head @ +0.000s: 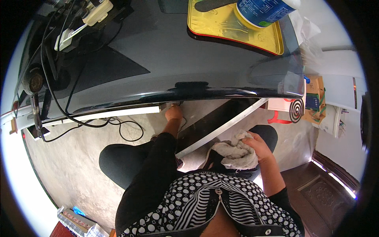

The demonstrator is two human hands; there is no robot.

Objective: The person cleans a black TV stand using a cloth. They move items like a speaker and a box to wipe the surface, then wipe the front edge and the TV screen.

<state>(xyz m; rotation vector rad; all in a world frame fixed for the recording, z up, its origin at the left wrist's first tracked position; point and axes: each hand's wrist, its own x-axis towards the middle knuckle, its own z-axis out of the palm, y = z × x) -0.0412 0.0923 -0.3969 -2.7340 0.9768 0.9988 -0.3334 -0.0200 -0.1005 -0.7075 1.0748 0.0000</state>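
My right hand (262,146) grips a crumpled greyish-white cloth (241,152) above my right knee. My left hand (173,113) reaches to the front of the dark glossy table (177,65), just below its edge. Its fingertips lie in shadow, so whether they hold something cannot be told. A thin dark cord (184,123) hangs beside that wrist. Between my two arms slants a dark panel (207,127) with a silvery edge strip (225,127), which looks like an open cabinet door.
On the tabletop are a yellow tray (213,26) holding a blue container (262,13), a white power strip (97,13) and a hair dryer (33,83). A black cable (130,122) loops over the floor at left. A mosquito coil (296,111) and cardboard box (315,86) are at right.
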